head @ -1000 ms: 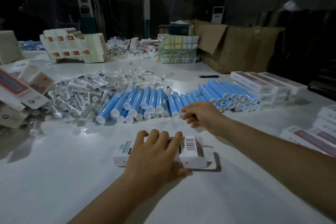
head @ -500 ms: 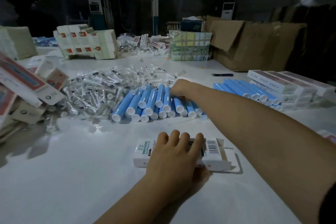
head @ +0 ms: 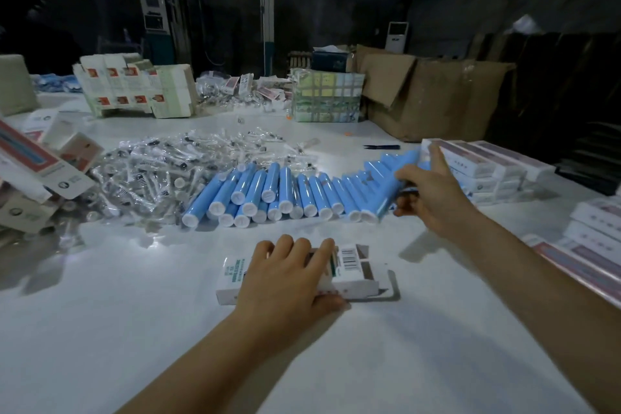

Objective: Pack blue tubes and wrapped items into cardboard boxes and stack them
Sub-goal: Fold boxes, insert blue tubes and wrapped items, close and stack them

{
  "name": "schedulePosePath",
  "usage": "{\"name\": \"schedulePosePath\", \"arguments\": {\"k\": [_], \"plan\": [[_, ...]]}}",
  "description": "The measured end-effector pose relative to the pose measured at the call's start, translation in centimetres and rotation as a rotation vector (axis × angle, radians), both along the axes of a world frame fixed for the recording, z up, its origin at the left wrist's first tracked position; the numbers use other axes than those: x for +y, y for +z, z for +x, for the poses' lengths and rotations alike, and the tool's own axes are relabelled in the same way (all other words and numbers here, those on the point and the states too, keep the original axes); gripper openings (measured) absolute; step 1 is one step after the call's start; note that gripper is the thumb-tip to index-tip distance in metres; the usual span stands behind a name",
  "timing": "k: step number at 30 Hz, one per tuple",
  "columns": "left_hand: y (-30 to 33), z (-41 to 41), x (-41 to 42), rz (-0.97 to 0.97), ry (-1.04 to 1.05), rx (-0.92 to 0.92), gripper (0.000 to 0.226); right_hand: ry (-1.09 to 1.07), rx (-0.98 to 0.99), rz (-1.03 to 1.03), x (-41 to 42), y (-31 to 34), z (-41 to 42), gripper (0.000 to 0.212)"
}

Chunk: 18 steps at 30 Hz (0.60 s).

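1. Desk (head: pixel 100 329): a white surface; its near half is bare apart from one carton and the two forearms.
2. Left hand (head: pixel 285 276): lies on the small white carton (head: pixel 349 276), fingers curled over its far edge and thumb at its near edge, gripping it. The carton lies flat toward the near middle of the desk; its right end is open, flaps showing.
3. Right hand (head: pixel 426 198): reaches to the right end of the tube row and grips one blue tube (head: pixel 393 185) between thumb and fingers; the tube is tilted, its far end raised toward the boxes.
4. Blue tubes (head: pixel 279 191): a row lying side by side across the desk's middle, white caps toward the viewer.
5. Wrapped items (head: pixel 161 171): a loose heap in clear film, left of the tubes and touching their left end.
6. Packed boxes (head: pixel 484 165): stacked at the right edge, just beyond the right hand; more boxes (head: pixel 591 232) are stacked nearer along that edge.
7. Flat cartons (head: pixel 37 171): piled at the left edge.
8. Large brown cardboard box (head: pixel 437 97): open, at the far right corner.
9. Open room: a bare strip between the tube row and the carton.
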State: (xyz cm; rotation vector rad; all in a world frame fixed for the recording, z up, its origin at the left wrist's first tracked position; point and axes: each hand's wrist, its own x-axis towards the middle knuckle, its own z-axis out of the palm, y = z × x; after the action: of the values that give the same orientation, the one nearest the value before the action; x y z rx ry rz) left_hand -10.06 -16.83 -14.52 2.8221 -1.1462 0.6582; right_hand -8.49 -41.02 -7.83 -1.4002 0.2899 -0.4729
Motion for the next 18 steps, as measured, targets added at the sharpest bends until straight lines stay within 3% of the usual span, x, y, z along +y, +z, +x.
{"name": "schedulePosePath", "arguments": {"k": [3,10,15,18], "plan": [[0.0,0.0,-0.1,0.007,0.064,0.041,0.082,-0.12,0.013,0.025,-1.3,-2.5,-4.8,0.085],[-0.1,-0.9,-0.5,-0.119,0.056,-0.155,0.073,-0.16,-0.061,-0.035,1.6,-5.7,-6.4,0.068],[0.0,-1.1,-0.3,-0.13,0.094,-0.14,0.073,0.01,0.001,-0.239,3.6,-7.0,-7.2,0.013],[0.1,-0.9,-0.1,-0.106,0.089,-0.105,0.077,-0.011,0.044,-0.338,3.7,-7.2,-7.2,0.035]]}}
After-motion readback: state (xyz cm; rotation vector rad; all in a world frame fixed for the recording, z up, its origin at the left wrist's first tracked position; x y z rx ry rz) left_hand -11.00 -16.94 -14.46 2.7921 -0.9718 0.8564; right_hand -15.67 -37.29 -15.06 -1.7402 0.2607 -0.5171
